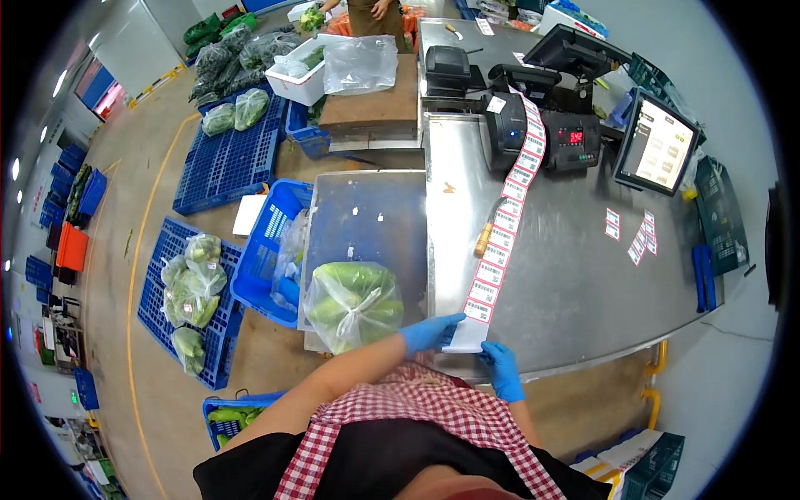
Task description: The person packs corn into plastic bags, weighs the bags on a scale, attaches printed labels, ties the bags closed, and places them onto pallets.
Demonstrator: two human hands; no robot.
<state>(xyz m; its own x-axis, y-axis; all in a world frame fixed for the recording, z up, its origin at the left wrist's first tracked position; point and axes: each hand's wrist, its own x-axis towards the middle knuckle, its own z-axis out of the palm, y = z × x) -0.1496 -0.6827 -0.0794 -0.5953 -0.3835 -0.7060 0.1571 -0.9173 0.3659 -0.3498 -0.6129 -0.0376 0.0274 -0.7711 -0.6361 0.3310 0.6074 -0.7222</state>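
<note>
A long strip of printed labels (507, 218) runs from the black label printer (505, 133) down the metal table towards me. My left hand (430, 333), in a blue glove, is closed on the left edge of the strip's blank white end. At the other edge of that end, my right hand (502, 372), also gloved in blue, pinches the strip. A tied clear bag of long green vegetables (353, 305) rests on the weighing platform, left of my left hand. Beside the strip lies a wooden-handled tool (483, 240), its upper part thin and dark.
Loose labels (638, 243) lie near the touchscreen (658, 142) on the right. A scale display (572, 138) stands by the printer. Left of the platform are a blue crate (265, 242) and blue pallets (210, 367) with bagged vegetables. Another person (372, 17) stands at the back.
</note>
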